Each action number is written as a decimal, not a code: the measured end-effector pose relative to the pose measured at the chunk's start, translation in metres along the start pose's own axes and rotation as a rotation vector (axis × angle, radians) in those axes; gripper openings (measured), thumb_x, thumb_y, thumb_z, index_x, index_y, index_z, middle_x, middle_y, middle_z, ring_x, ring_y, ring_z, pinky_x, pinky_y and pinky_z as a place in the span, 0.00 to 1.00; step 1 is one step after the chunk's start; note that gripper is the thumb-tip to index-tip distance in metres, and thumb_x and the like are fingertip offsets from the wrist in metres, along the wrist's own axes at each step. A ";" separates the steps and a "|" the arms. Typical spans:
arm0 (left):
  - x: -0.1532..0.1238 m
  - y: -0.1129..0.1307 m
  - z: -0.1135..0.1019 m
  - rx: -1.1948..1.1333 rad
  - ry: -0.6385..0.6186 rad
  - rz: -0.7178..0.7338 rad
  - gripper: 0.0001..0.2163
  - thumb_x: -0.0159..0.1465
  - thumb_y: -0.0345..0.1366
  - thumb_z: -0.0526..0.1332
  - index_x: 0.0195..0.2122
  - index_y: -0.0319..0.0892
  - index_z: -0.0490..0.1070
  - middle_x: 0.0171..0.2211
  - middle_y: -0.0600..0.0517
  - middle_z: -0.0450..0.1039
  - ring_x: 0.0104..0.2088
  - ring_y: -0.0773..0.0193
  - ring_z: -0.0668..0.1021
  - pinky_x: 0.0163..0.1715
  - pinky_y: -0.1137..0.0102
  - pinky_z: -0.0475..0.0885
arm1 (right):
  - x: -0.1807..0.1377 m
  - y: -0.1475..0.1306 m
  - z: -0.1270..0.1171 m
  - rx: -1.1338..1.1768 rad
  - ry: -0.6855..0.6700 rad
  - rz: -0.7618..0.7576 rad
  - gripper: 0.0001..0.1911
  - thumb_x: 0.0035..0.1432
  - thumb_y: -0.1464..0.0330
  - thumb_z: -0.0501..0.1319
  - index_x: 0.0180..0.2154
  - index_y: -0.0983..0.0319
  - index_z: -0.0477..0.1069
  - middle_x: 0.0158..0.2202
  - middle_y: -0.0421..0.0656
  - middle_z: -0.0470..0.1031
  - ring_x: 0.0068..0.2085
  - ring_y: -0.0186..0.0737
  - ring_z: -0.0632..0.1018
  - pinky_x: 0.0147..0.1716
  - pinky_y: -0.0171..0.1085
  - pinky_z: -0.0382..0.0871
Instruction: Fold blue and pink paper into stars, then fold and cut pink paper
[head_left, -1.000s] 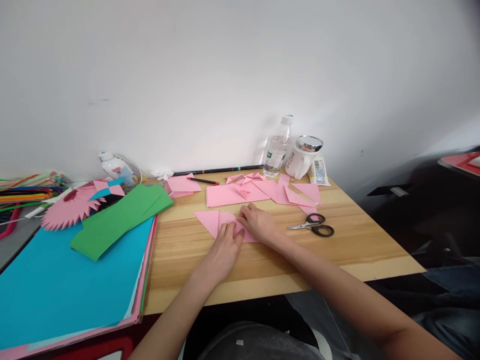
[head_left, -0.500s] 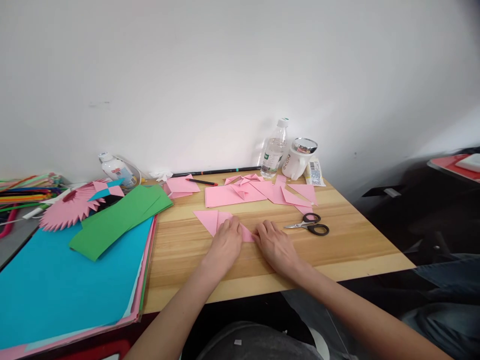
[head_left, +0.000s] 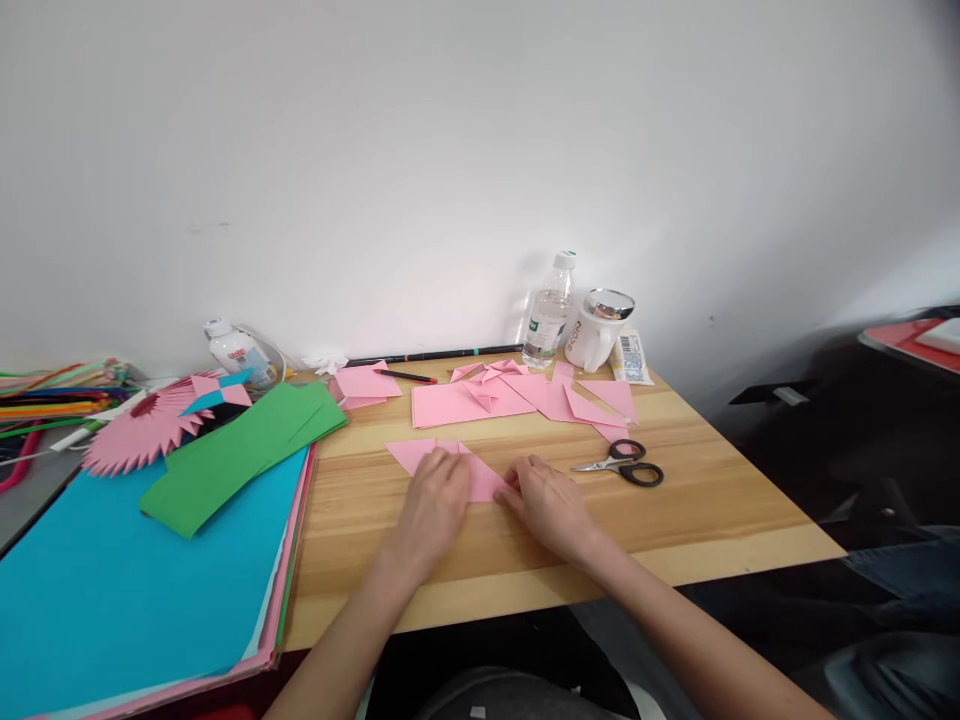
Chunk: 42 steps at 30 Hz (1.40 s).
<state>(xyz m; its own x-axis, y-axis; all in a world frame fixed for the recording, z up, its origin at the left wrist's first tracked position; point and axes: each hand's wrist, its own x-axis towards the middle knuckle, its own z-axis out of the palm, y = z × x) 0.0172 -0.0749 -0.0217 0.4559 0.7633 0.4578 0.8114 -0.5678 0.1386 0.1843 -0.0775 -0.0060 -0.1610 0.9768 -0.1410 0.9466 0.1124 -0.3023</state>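
A folded pink paper [head_left: 484, 482] with pointed ends lies flat on the wooden table in front of me. My left hand [head_left: 435, 500] is on its middle, fingers curled together and pressed onto it; the fingertips are partly hidden and slightly blurred. At the paper's right corner, my right hand [head_left: 546, 503] has thumb and fingers closed on the tip. Just right of that hand lies a pair of scissors [head_left: 622, 463] with black handles, blades pointing left. Beyond my hands are more pink paper strips [head_left: 450, 402] and folded pink pieces [head_left: 491, 375].
Green strips [head_left: 232, 460] rest on a blue paper stack [head_left: 135, 600] at left, beside a fringed pink paper craft [head_left: 142, 430]. A water bottle [head_left: 550, 315], a white mug [head_left: 592, 340], a small packet [head_left: 631, 357] and a black pencil [head_left: 406, 376] are along the back.
My left hand has slid a little left and toward me over the pink paper, uncovering more of its right part. The right hand stays at the corner. The view has tilted slightly up.
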 end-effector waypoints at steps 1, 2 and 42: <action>0.004 -0.011 -0.004 -0.042 0.095 -0.044 0.11 0.64 0.27 0.49 0.39 0.37 0.71 0.34 0.45 0.75 0.36 0.58 0.73 0.38 0.63 0.70 | 0.000 0.001 0.000 0.016 0.003 -0.008 0.06 0.57 0.67 0.58 0.34 0.64 0.68 0.37 0.49 0.74 0.38 0.45 0.76 0.32 0.37 0.62; 0.009 -0.023 -0.008 -0.076 0.183 -0.100 0.11 0.64 0.27 0.50 0.40 0.38 0.71 0.36 0.46 0.76 0.37 0.59 0.74 0.40 0.63 0.70 | 0.000 0.002 0.000 0.035 0.016 -0.018 0.05 0.56 0.67 0.59 0.32 0.64 0.68 0.36 0.48 0.75 0.37 0.45 0.76 0.32 0.37 0.62; 0.029 -0.081 0.015 -0.030 -0.170 -0.229 0.25 0.55 0.15 0.48 0.51 0.35 0.67 0.49 0.39 0.71 0.50 0.58 0.73 0.50 0.64 0.67 | 0.113 0.008 -0.003 -0.067 0.213 -0.321 0.13 0.60 0.70 0.54 0.43 0.58 0.75 0.47 0.49 0.72 0.46 0.47 0.73 0.37 0.39 0.71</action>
<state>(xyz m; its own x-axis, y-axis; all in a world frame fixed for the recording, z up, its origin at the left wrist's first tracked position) -0.0294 -0.0024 -0.0328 0.3184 0.9121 0.2583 0.8904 -0.3812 0.2486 0.1750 0.0346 -0.0216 -0.3969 0.9053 0.1512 0.8750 0.4230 -0.2356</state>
